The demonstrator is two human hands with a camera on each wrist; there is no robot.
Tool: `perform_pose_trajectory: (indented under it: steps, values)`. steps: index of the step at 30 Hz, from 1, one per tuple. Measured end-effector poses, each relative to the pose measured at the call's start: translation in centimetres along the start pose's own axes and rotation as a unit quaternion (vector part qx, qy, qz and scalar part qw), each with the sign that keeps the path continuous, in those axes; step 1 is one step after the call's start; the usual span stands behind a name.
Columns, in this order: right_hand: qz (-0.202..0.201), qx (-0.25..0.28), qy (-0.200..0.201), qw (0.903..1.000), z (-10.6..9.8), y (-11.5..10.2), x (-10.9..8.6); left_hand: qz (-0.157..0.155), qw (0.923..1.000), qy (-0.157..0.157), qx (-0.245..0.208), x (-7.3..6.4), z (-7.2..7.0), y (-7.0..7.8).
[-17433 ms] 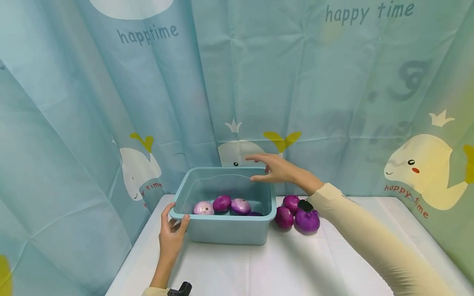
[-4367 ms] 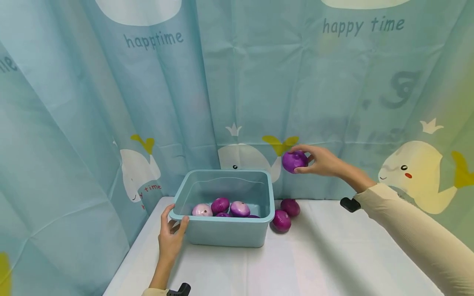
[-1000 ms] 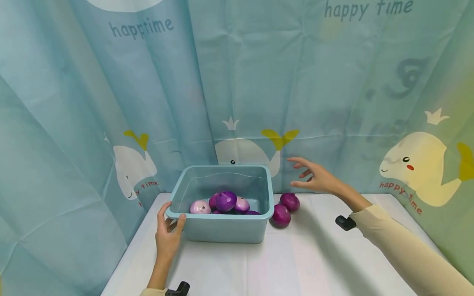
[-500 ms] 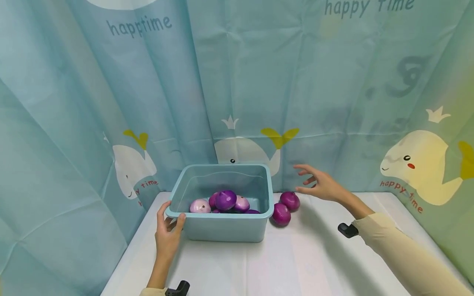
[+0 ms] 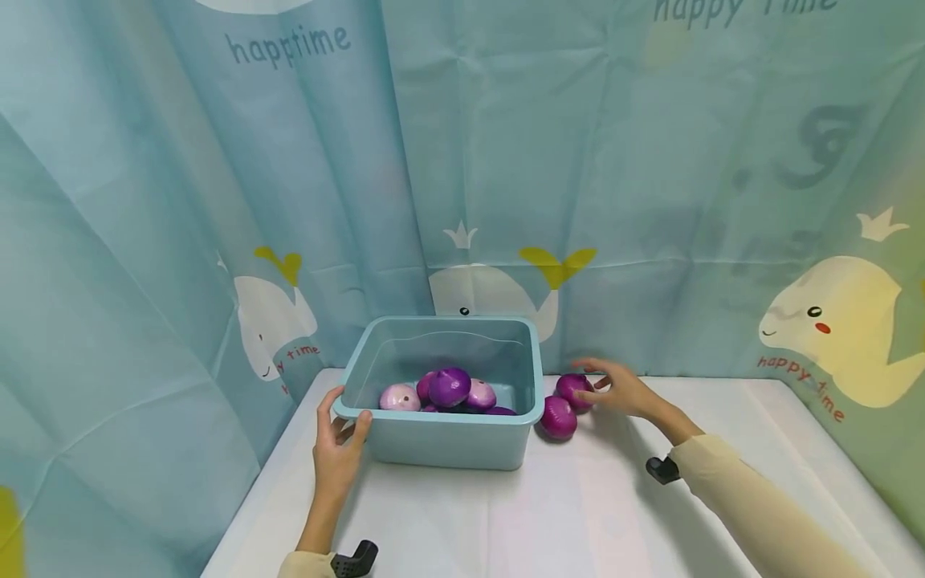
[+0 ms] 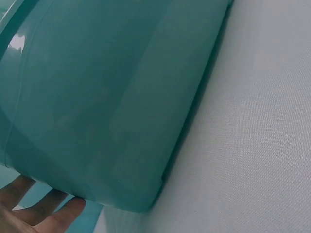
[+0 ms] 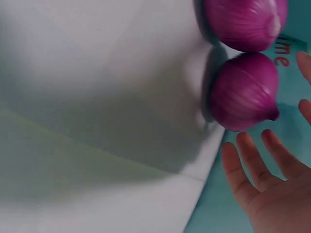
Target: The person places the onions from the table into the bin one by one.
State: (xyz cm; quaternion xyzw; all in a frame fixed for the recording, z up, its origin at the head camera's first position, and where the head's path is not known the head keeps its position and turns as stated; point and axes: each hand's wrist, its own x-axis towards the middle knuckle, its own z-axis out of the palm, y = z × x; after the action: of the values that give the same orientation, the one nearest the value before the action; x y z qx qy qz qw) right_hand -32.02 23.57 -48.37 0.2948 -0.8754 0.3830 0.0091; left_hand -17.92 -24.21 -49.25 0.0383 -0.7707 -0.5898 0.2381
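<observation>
A pale blue plastic bin (image 5: 448, 444) holds several red onions, a glossy purple one (image 5: 450, 388) lying on top. My left hand (image 5: 338, 445) grips the bin's front left corner, thumb at the front and fingers around the side; in the left wrist view those fingers (image 6: 60, 213) show against the bin wall (image 6: 107, 97). Right of the bin two more red onions touch each other, a nearer one (image 5: 559, 418) and a farther one (image 5: 571, 387). My right hand (image 5: 623, 391) is spread around the farther onion; in the right wrist view its fingers (image 7: 252, 158) are extended just short of that onion (image 7: 245, 92).
A white cloth-covered table (image 5: 448, 522) carries everything. Blue curtain (image 5: 650, 201) printed with whales hangs close behind the bin and along both sides. Dark devices (image 5: 356, 559) are strapped to both wrists.
The purple onion held in my right hand earlier now lies in the bin. Over the last second that hand has come down to the farther onion. The left hand keeps its grip.
</observation>
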Motion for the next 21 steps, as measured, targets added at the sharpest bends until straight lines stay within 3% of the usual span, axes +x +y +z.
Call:
perform_pose_trajectory:
  steps: [11, 21]
  values:
    - [0.041, 0.008, -0.013, 0.9991, 1.0, 0.9, -0.1, 0.002, 1.0000, -0.002, -0.005, 0.0, 0.1, 0.3]
    - [0.038, 0.000, 0.000, 0.9993, 1.6, 1.2, -0.2, -0.002, 0.9999, 0.004, 0.010, 0.1, 0.1, -0.1]
